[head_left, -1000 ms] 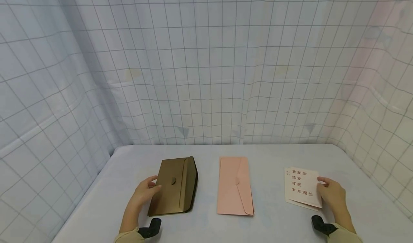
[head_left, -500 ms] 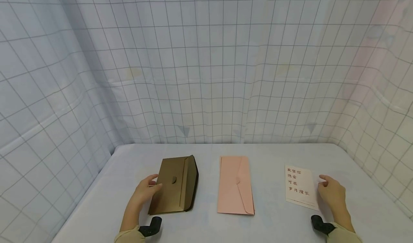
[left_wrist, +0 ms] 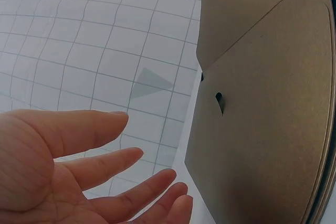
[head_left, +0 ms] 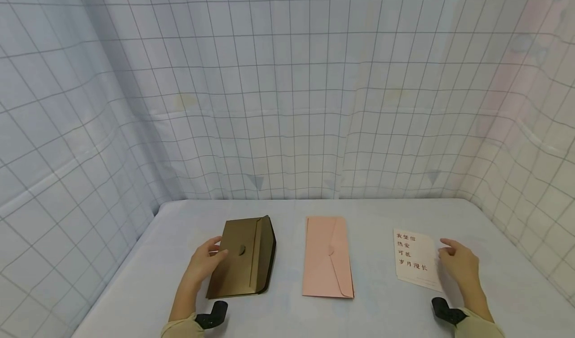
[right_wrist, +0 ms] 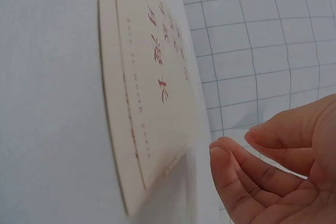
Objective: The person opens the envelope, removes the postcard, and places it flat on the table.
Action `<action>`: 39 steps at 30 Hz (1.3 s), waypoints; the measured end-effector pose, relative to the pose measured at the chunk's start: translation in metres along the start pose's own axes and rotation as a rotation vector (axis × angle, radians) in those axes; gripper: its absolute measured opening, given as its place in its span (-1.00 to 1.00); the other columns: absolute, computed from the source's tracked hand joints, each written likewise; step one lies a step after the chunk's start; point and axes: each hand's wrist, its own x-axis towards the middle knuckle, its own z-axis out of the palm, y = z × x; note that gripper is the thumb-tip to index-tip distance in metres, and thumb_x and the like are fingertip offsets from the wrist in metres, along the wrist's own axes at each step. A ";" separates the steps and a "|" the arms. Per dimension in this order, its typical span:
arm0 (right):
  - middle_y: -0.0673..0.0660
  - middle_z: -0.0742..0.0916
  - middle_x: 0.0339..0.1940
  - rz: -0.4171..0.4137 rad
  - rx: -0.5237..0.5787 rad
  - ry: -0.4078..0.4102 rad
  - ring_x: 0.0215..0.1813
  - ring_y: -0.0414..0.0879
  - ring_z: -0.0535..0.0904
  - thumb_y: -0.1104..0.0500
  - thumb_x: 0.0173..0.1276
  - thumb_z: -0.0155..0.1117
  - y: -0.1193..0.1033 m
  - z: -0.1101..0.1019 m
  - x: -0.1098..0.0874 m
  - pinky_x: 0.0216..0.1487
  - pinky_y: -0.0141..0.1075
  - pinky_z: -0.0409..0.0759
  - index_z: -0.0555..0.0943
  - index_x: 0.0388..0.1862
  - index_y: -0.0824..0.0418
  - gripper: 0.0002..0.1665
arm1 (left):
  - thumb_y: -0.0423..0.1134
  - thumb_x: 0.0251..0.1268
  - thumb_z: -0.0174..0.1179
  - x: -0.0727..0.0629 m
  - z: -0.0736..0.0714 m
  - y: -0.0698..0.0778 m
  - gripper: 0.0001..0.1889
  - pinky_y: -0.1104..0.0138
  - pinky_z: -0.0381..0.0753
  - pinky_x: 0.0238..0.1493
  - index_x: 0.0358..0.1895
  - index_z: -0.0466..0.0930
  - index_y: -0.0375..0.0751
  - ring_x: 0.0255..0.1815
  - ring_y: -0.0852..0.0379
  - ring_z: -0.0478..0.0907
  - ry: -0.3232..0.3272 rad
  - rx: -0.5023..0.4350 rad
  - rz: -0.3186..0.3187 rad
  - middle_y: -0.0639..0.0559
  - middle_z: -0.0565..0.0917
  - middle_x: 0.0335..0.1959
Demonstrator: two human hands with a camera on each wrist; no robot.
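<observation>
On the left of the table in the head view lies a stack of brown paper envelopes (head_left: 230, 274), its flap side up and standing slightly raised at the right. My left hand (head_left: 203, 264) is at its left edge with fingers relaxed. The left wrist view shows that hand empty, a gap between its fingertips and the brown envelope (left_wrist: 262, 129). At the right lies a cream card (head_left: 415, 273) printed with red Chinese characters. Beside its right edge is my right hand (head_left: 461, 265). Its fingers are loosely bent and hold nothing in the right wrist view, apart from the card (right_wrist: 134, 145).
Between the two hands a pink envelope (head_left: 319, 268) lies flat, with another edge showing beneath it. All of it rests on a white table (head_left: 368, 248). A white curtain (head_left: 287, 93) with a grid pattern surrounds the back and sides.
One second ago two overlapping cards showed at the right, the right fingers at the upper one's edge. That card has moved left over the lower one. The left hand has barely moved.
</observation>
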 end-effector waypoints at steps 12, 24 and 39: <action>0.50 0.64 -0.06 0.006 0.077 -0.053 -0.35 -0.09 0.64 0.26 0.30 0.03 -0.002 0.005 0.002 -0.49 -0.52 0.42 0.40 0.18 0.49 -0.50 | -0.28 0.35 0.01 -0.003 0.001 0.005 -0.45 -0.13 0.41 0.16 0.35 0.15 -0.43 0.22 -0.42 0.33 -0.023 -0.035 0.018 -0.52 0.37 0.19; 0.48 0.65 -0.06 -0.028 0.058 -0.066 -0.20 0.15 0.66 0.26 0.29 0.02 -0.013 0.004 0.000 -0.43 -0.49 0.39 0.41 0.18 0.48 -0.50 | -0.32 0.36 0.00 -0.003 0.005 0.009 -0.46 -0.09 0.37 0.18 0.36 0.16 -0.40 0.20 -0.31 0.36 -0.062 -0.109 0.047 -0.44 0.45 0.14; 0.49 0.65 -0.07 -0.056 0.070 -0.076 -0.26 0.10 0.69 0.29 0.29 -0.02 -0.020 0.005 -0.001 -0.47 -0.52 0.41 0.40 0.19 0.49 -0.50 | -0.32 0.34 0.04 -0.002 0.013 0.014 -0.45 -0.08 0.38 0.20 0.35 0.18 -0.40 0.19 -0.29 0.40 -0.098 -0.147 0.082 -0.44 0.46 0.14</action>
